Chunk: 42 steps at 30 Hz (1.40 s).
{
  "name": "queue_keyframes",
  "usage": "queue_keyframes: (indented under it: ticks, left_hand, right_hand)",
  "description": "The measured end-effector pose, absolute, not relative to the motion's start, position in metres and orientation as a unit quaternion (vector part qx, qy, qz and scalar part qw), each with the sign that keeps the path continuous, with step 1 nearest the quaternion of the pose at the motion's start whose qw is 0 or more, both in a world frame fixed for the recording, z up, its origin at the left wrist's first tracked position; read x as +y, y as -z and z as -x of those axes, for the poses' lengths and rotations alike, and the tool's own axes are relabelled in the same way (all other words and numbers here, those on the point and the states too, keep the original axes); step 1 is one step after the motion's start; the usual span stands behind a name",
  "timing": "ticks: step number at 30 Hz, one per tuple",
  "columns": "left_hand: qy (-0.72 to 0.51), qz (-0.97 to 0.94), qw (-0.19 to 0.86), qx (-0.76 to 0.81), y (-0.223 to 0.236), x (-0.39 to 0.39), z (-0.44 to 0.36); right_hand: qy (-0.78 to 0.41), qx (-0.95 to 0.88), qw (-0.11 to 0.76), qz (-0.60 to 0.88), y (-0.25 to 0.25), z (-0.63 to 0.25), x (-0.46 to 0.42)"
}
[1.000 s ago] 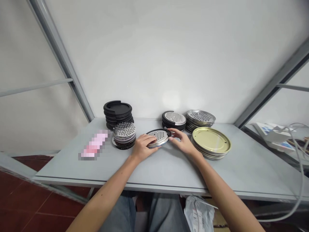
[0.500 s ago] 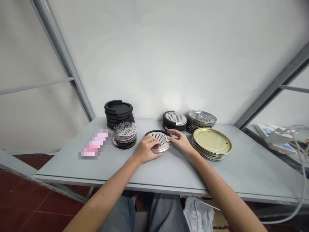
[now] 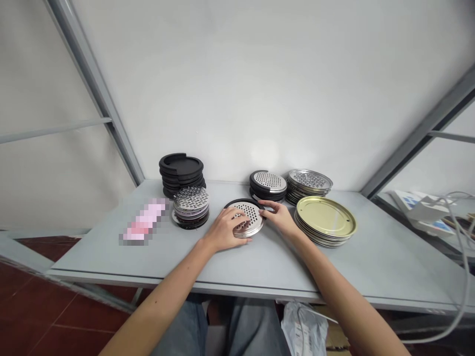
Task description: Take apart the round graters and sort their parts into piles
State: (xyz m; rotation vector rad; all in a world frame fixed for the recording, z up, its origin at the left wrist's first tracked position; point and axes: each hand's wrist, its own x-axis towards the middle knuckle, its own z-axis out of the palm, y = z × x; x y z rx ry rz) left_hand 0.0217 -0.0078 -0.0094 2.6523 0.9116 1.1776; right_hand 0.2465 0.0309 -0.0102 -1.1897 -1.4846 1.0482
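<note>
A round metal grater disc [image 3: 254, 211] full of holes lies on the table in front of me, with a black ring [image 3: 237, 201] around its far side. My left hand [image 3: 224, 229] grips the near left of the disc, fingers over the top and thumb at the front edge. From the right, my right hand [image 3: 279, 216] holds the black ring's edge between thumb and fingers. What lies under the disc is hidden. Close to my right hand stands a stack of gold-coloured round lids [image 3: 325, 217].
Left of my hands is a stack of small grater discs [image 3: 191, 200], with black plastic rings [image 3: 181, 168] piled behind it. Ring-fitted graters [image 3: 270, 182] and silver grater discs [image 3: 309, 180] are stacked near the wall. A blurred pink item [image 3: 146, 220] lies far left.
Both hands have shifted very slightly right together with the disc. Their hold looks the same, and the stacks have stayed in place.
</note>
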Motion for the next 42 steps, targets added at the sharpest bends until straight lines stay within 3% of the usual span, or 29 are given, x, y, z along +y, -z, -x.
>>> queue_keyframes:
  ticks: [3,7,11,18,22,26,30,38,42]
  left_hand:
    - [-0.401,-0.865,0.049,0.296,0.008,-0.008,-0.021]
    - [-0.437,-0.85,0.032,0.292,0.009,-0.005,-0.02]
    - [-0.47,-0.836,0.01,0.283,0.01,-0.003,-0.019]
    - [-0.551,-0.779,0.006,0.3,0.011,-0.001,-0.017]
    - [-0.555,-0.763,0.005,0.33,0.007,-0.002,-0.017]
    - [-0.58,-0.72,-0.017,0.38,0.003,-0.001,-0.016]
    - [-0.59,-0.711,0.033,0.382,0.005,0.0,-0.015]
    - [-0.548,-0.717,0.135,0.41,0.014,0.005,-0.018]
    - [-0.565,-0.72,0.061,0.398,0.014,0.004,-0.017]
  right_hand:
    - [-0.382,-0.634,0.465,0.486,0.007,-0.25,0.03]
    - [-0.221,-0.716,0.439,0.496,0.004,-0.252,0.023]
    - [-0.103,-0.804,0.434,0.395,-0.003,-0.248,0.012]
    - [-0.129,-0.85,0.419,0.292,-0.004,-0.24,0.007]
    - [-0.134,-0.832,0.432,0.322,0.001,-0.246,0.012]
    - [-0.144,-0.755,0.503,0.396,0.006,-0.254,0.017]
    - [-0.203,-0.693,0.551,0.418,0.002,-0.255,0.02]
    - [-0.279,-0.675,0.562,0.389,-0.003,-0.255,0.022]
    - [-0.29,-0.679,0.555,0.384,-0.004,-0.256,0.019]
